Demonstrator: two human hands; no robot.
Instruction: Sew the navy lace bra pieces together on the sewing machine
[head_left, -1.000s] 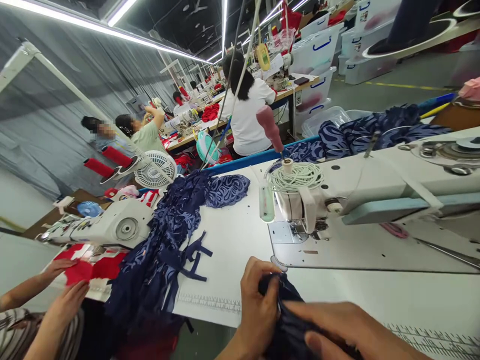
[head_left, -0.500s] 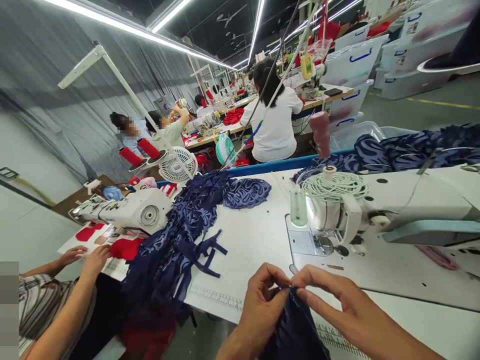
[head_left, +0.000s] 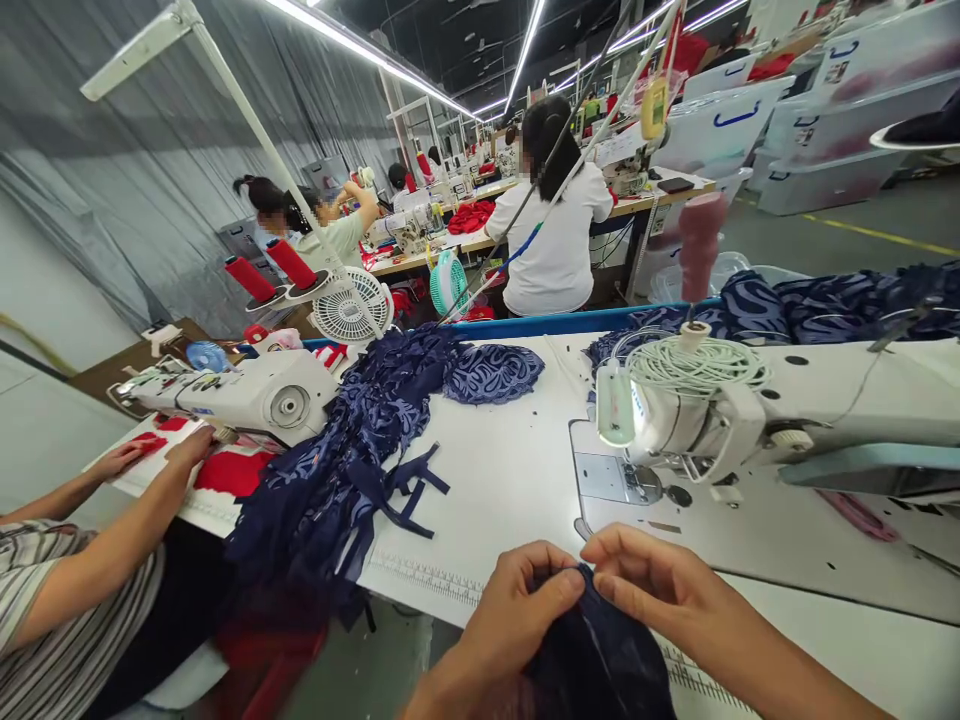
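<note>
A dark navy piece of fabric (head_left: 611,665) hangs from my fingers at the front edge of the white sewing table (head_left: 495,480). My left hand (head_left: 514,605) pinches its top edge between thumb and fingers. Close beside it, my right hand (head_left: 667,580) grips the same edge with thumb and fingertips. The lower part of the fabric drops out of view. Just beyond my hands stands the white sewing machine (head_left: 675,435), its needle area lit. My hands are apart from the machine.
Navy patterned garments with straps (head_left: 375,420) are heaped on the left, beside a patterned navy piece (head_left: 493,375). A co-worker's hands (head_left: 187,450) handle red fabric (head_left: 232,472) at another machine (head_left: 262,395). More navy bundles (head_left: 754,305) lie behind my machine.
My hands still hold the navy fabric edge, with the fingers slightly shifted and more fabric showing below. The co-worker's hands have moved left and farther back. The view has shifted slightly.
</note>
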